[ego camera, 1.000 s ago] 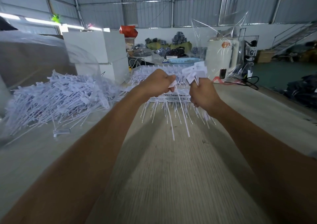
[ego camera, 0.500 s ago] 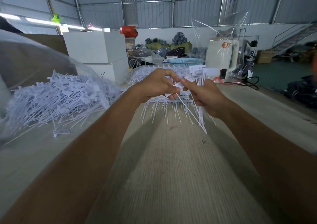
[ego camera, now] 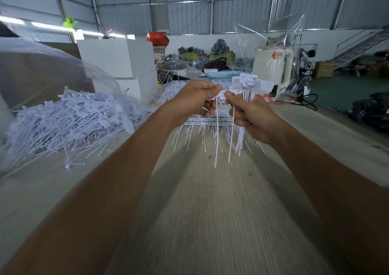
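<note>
Along the left edge of the worktop (ego camera: 210, 222) lies a big heap of white plastic tags (ego camera: 69, 123), heads and thin stems tangled every way; a clear plastic sheet (ego camera: 37, 64) bulges over the heap's far side, and one loose tag (ego camera: 74, 162) lies just in front of it; behind the heap, at the far left corner, stand stacked white boxes (ego camera: 117, 60). Toward the middle, the left hand (ego camera: 189, 102) is raised above the worktop, its fingers curled, thumb and forefinger pinching the flat head of a single tag (ego camera: 222, 94) whose stem hangs straight down; under the hands a comb-like strip of joined tags (ego camera: 202, 123) lies across the worktop, stems pointing toward the person. The right hand (ego camera: 254, 119) is close against the left, the thumbs almost meeting on that same tag head; its fingers are wrapped round a bundle of tags (ego camera: 248, 83), heads sticking up above the fist and stems hanging below it. Beyond the hands sits a blue basket (ego camera: 223, 74); further right stands a white machine (ego camera: 271, 64) wrapped in clear film; a black cable (ego camera: 309, 101) trails over the worktop's far right edge.
</note>
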Demonstrator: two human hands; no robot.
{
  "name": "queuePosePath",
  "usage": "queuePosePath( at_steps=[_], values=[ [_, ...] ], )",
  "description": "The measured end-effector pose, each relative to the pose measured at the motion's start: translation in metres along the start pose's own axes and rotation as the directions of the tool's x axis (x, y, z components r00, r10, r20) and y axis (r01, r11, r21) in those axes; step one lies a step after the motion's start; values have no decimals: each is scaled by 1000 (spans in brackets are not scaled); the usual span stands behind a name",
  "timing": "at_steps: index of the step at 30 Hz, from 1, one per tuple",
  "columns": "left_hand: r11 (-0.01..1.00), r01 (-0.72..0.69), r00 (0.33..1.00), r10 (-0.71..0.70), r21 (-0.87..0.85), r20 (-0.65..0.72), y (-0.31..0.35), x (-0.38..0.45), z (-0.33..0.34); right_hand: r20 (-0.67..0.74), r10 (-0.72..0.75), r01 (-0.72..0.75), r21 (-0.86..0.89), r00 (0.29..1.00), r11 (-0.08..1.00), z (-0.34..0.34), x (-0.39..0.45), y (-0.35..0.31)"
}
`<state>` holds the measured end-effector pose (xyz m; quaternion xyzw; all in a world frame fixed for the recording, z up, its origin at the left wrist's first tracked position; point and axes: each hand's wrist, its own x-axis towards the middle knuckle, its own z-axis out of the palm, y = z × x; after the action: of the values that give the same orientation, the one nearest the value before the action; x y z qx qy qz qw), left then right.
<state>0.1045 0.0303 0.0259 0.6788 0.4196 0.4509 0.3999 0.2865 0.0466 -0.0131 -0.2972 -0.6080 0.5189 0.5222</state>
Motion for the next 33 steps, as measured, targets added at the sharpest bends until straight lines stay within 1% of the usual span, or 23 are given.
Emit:
queuePosePath(
  at_steps=[2, 4, 7, 9, 11, 13, 15, 17, 20, 22, 23, 24, 25, 27, 29, 31, 33],
  values=[
    [998, 12, 1000, -13, -70, -16, 1, 2, 0, 21, 4, -5, 17, 1000, 1000, 1, -1, -3],
    [996, 24, 998, -29, -89, -54, 1, 4, -2, 47, 0, 1, -10, 999, 1000, 3, -1, -6],
    [998, 58, 991, -58, -4, -121, -2, 5, -5, 79, -26, 37, -143, 997, 989, 12, -3, -8],
    [996, 83, 984, -79, 16, -157, -3, 7, -7, 105, -47, 68, -208, 993, 976, 16, -4, -9],
    [993, 116, 977, -117, -12, -180, -3, 8, -8, 119, -60, 91, -272, 991, 958, 17, -7, -11],
    [985, 154, 972, -165, -78, -166, -5, 10, -8, 120, -92, 129, -357, 989, 925, 17, -9, -11],
    [974, 189, 968, -206, -122, -147, -7, 11, -9, 135, -154, 198, -432, 979, 880, 17, -11, -11],
    [966, 231, 959, -247, -119, -137, -8, 11, -10, 170, -209, 267, -501, 963, 823, 19, -13, -10],
    [939, 299, 941, -320, -171, -113, -10, 10, -11, 173, -245, 300, -580, 954, 758, 22, -13, -9],
    [913, 340, 928, -365, -226, -81, -12, 7, -10, 201, -274, 334, -692, 941, 640, 23, -11, -8],
    [906, 348, 925, -374, -241, -70, -13, 7, -9, 229, -294, 362, -736, 928, 571, 23, -10, -6],
    [907, 344, 927, -369, -243, -67, -13, 6, -8, 244, -319, 385, -758, 916, 526, 24, -9, -5],
    [915, 329, 933, -354, -235, -72, -12, 6, -8, 239, -337, 392, -757, 911, 523, 25, -9, -4],
    [933, 296, 945, -317, -204, -82, -8, 7, -9, 191, -351, 375, -715, 917, 590, 27, -10, -2],
    [943, 276, 951, -296, -186, -89, -4, 7, -8, 149, -319, 331, -683, 936, 652, 28, -10, -2],
    [954, 254, 954, -275, -158, -123, -2, 6, -7, 119, -278, 286, -659, 953, 695, 28, -9, -1],
    [974, 212, 959, -223, -75, -173, -1, 6, -4, 70, -247, 232, -651, 966, 723, 29, -9, 1]
  ],
)
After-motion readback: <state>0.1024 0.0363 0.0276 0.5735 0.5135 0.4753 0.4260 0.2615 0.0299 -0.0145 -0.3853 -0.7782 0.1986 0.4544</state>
